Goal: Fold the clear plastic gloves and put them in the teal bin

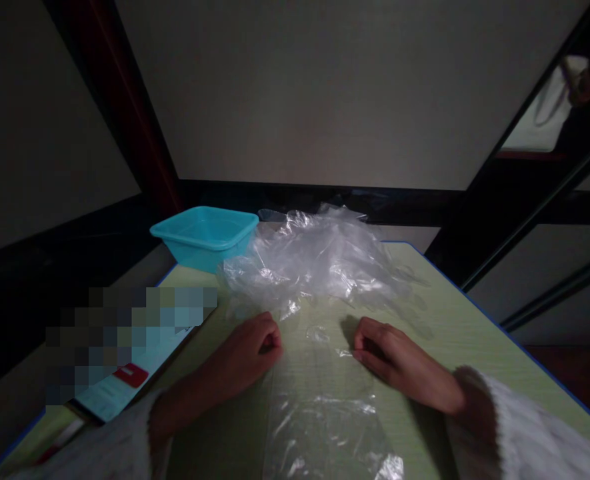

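Observation:
A piece of clear, thin plastic (325, 433) lies flat on the table in front of me, creased and shiny toward its lower end. Whether it is a bag or some other item of film, I cannot make out. My left hand (252, 347) is closed in a pinch at its upper left edge. On the opposite edge, my right hand (399, 360) pinches too, thumb against curled fingers. Just beyond both hands sits a loose, crumpled heap of similar clear plastic (325, 257).
A turquoise plastic basin (209, 257) stands at the back left, touching the heap. A device with a lit screen (149, 360), partly pixelated, lies at the left. The pale table (475, 347) has blue edging. Behind it rises a grey panel (315, 93).

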{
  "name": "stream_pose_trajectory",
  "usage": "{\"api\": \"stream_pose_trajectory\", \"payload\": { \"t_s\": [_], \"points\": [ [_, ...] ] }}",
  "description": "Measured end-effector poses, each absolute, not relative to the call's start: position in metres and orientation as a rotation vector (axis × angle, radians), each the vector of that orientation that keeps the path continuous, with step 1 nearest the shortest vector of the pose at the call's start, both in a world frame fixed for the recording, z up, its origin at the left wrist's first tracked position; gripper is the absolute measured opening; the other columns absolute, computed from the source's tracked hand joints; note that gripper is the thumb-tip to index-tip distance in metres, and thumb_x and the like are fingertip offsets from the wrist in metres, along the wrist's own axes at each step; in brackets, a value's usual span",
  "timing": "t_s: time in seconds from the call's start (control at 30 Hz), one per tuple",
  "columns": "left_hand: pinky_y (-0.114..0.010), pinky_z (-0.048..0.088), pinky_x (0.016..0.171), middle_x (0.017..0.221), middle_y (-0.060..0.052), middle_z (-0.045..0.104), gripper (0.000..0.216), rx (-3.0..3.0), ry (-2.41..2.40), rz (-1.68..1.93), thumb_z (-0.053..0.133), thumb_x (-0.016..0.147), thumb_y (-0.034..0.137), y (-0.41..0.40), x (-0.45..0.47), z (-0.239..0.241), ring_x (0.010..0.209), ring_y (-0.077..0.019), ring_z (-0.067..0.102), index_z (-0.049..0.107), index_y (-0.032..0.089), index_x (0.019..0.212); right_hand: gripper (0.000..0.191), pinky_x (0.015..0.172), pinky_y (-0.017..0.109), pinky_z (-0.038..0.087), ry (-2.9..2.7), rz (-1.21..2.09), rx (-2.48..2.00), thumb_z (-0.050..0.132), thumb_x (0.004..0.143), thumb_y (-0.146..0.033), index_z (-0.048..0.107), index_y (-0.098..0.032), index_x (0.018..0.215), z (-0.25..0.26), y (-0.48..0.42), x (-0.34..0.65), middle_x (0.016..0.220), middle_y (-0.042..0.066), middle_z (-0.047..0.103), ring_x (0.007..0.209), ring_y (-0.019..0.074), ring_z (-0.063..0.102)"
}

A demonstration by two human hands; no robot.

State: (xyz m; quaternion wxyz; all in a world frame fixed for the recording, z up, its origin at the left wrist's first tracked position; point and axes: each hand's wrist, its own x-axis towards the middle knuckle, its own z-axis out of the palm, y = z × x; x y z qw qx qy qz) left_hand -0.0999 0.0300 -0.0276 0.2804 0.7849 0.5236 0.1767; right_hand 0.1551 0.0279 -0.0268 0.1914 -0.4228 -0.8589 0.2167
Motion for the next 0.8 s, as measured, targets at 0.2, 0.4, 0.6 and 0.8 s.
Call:
{"api": "stream_pose_trajectory", "payload": {
  "t_s": [0.2,0.4,0.6,0.8],
  "points": [
    [-0.025,0.033,0.058,0.069,0.000,0.048,0.009,2.085,1.423,0.462,0.042,0.069,0.013,0.0294,-0.0999,-0.0261,0.065,-0.0146,0.045,0.043,0.019,0.063,0.014,0.056,0.027,0.038,-2.440,0.599,-1.178,0.039,0.087,-0.022,0.044,-0.019,0.074,-0.0249,0.0271,0.1558,0.070,0.003,0.053,0.062,0.0143,0.049],
    [-0.024,0.034,0.057,0.071,0.000,0.049,0.007,2.071,1.403,0.454,0.043,0.073,0.017,0.0263,-0.1018,-0.0220,0.065,-0.0146,0.046,0.044,0.019,0.067,0.016,0.056,0.028,0.040,-2.436,0.579,-1.179,0.038,0.089,-0.024,0.044,-0.020,0.075,-0.0249,0.0268,0.1562,0.070,0.003,0.055,0.062,0.0150,0.051],
    [-0.025,0.036,0.061,0.077,0.000,0.049,0.004,2.036,1.342,0.461,0.049,0.070,0.016,0.0276,-0.1042,-0.0214,0.068,-0.0147,0.046,0.046,0.018,0.068,0.018,0.056,0.029,0.040,-2.430,0.578,-1.163,0.036,0.090,-0.024,0.044,-0.020,0.075,-0.0261,0.0272,0.1556,0.070,0.004,0.055,0.062,0.0151,0.051],
    [-0.025,0.034,0.060,0.074,0.000,0.047,0.009,2.042,1.364,0.474,0.047,0.069,0.012,0.0289,-0.1025,-0.0214,0.067,-0.0149,0.045,0.042,0.018,0.063,0.017,0.055,0.029,0.040,-2.430,0.568,-1.173,0.037,0.090,-0.024,0.044,-0.020,0.075,-0.0261,0.0270,0.1548,0.070,0.003,0.055,0.061,0.0149,0.050]
  ]
}}
